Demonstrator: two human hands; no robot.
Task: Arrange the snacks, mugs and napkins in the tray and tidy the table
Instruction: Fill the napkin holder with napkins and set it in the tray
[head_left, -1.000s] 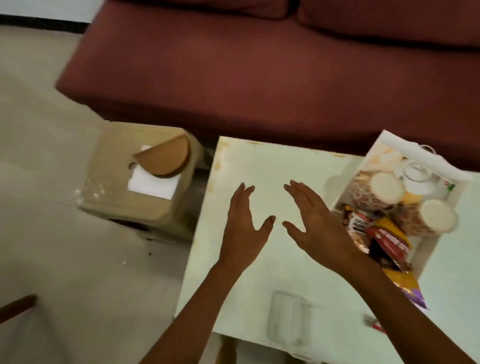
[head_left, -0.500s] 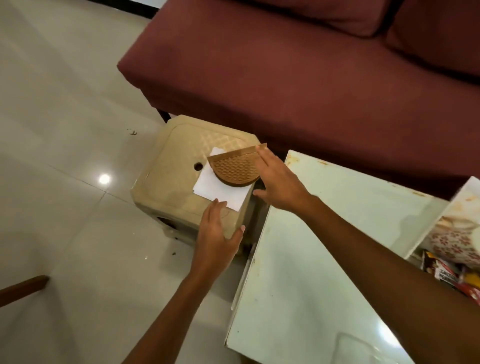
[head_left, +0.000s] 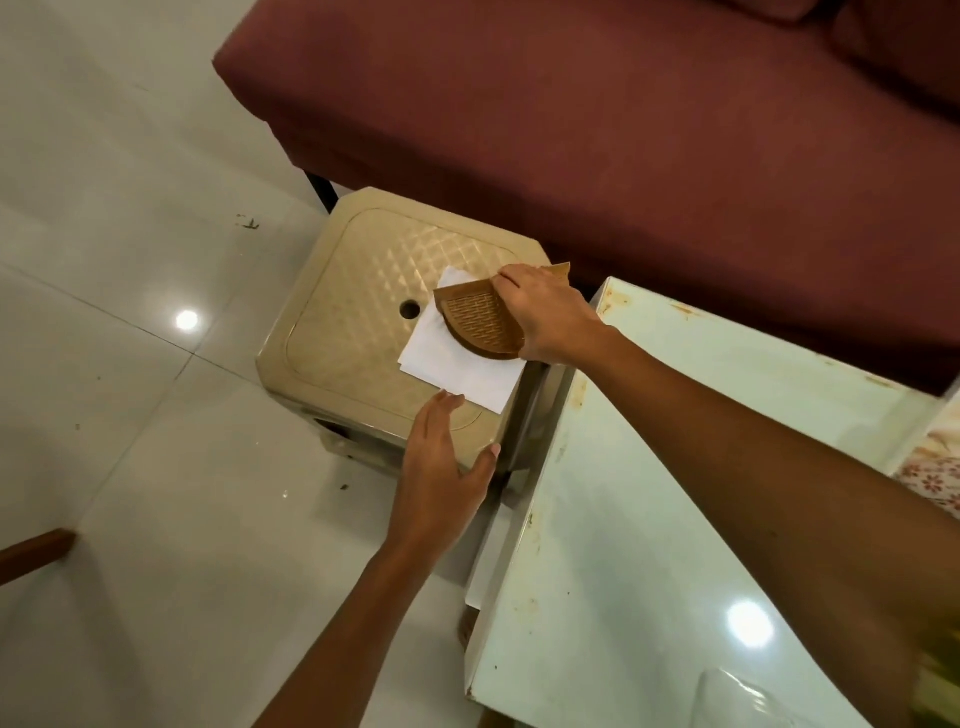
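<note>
A brown woven half-round napkin holder (head_left: 480, 323) lies on a stack of white napkins (head_left: 457, 369) on top of a beige plastic stool (head_left: 363, 322). My right hand (head_left: 545, 317) grips the holder's right side, fingers over its top edge. Below it, my left hand (head_left: 441, 462) is flat and open, its fingertips touching the near edge of the napkins. At the right edge of the view, only a floral corner of the tray (head_left: 935, 467) shows; its contents are out of sight.
The pale green table (head_left: 701, 493) fills the lower right, with a clear plastic item (head_left: 737, 701) at its near edge. A maroon sofa (head_left: 623, 130) runs behind the stool and table. Glossy white floor lies to the left, with a wooden piece (head_left: 31, 556) at the far left.
Both hands left the table and reached to the stool. My right hand has closed on the napkin holder and my left hand has come to the napkins' near edge. The view swung left.
</note>
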